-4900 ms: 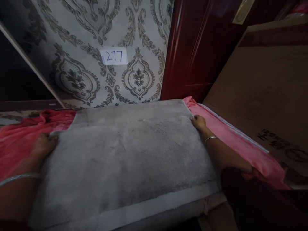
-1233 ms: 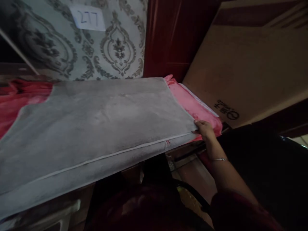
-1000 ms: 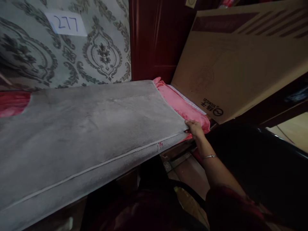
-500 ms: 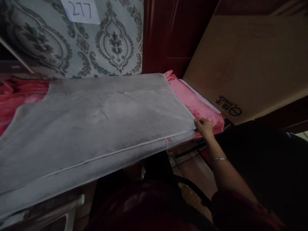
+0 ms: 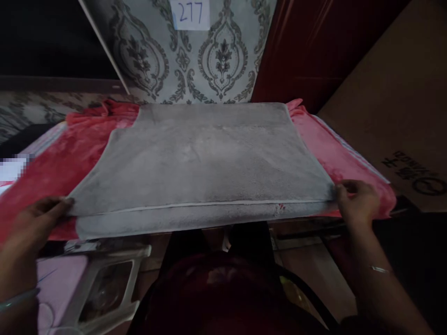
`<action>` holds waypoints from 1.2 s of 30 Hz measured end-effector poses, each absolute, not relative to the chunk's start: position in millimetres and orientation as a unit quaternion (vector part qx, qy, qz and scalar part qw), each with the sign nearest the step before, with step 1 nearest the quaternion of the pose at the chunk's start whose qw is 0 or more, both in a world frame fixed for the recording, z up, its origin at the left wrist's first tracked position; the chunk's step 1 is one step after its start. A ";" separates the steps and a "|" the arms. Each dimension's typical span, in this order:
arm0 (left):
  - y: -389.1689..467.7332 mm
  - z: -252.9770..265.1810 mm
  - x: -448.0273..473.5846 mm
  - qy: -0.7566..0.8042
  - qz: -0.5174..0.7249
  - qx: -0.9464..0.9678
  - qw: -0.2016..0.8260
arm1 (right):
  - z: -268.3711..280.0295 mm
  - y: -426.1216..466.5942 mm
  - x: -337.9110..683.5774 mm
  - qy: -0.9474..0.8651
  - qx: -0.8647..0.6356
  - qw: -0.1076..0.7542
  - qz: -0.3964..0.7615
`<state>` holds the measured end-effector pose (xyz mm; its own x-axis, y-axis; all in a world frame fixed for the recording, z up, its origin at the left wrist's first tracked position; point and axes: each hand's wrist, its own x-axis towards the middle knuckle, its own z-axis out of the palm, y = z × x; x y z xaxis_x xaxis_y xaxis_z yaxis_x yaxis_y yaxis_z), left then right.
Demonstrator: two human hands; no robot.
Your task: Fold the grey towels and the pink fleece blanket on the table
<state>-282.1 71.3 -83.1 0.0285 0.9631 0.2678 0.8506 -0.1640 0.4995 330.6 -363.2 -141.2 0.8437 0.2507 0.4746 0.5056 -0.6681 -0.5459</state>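
A grey plush towel (image 5: 209, 163) with a pale stitched edge lies across the table, its near part folded over the front edge. The near left corner is pinched in my left hand (image 5: 33, 225), thumb and finger together. At the opposite near corner my right hand (image 5: 359, 202) also pinches the towel. A small red mark shows on the towel's near strip, towards the right. Under the towel spreads a red and pink plush cover (image 5: 87, 139), visible on both sides.
Patterned wallpaper with a paper (image 5: 191, 14) marked 277 and a dark red door panel (image 5: 296, 51) stand behind. A dark screen (image 5: 56, 42) is at left, a cardboard box (image 5: 394, 116) at right. Below left are a pale plastic frame (image 5: 134, 274) and a pink surface (image 5: 61, 284).
My left hand has come into view, pinching the towel's near left corner. The view has turned left. My right hand still pinches the right corner.
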 end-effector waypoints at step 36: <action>-17.9 -130.4 -144.5 0.078 0.283 0.951 -0.097 | -152.3 -263.3 194.2 -0.689 -0.633 0.312 -0.164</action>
<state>-144.5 -17.9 -130.4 0.8276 0.0937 0.5534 0.2033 -0.9691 -0.1400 194.2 -263.3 -152.3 -0.0036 0.7700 0.6380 0.9749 0.1446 -0.1690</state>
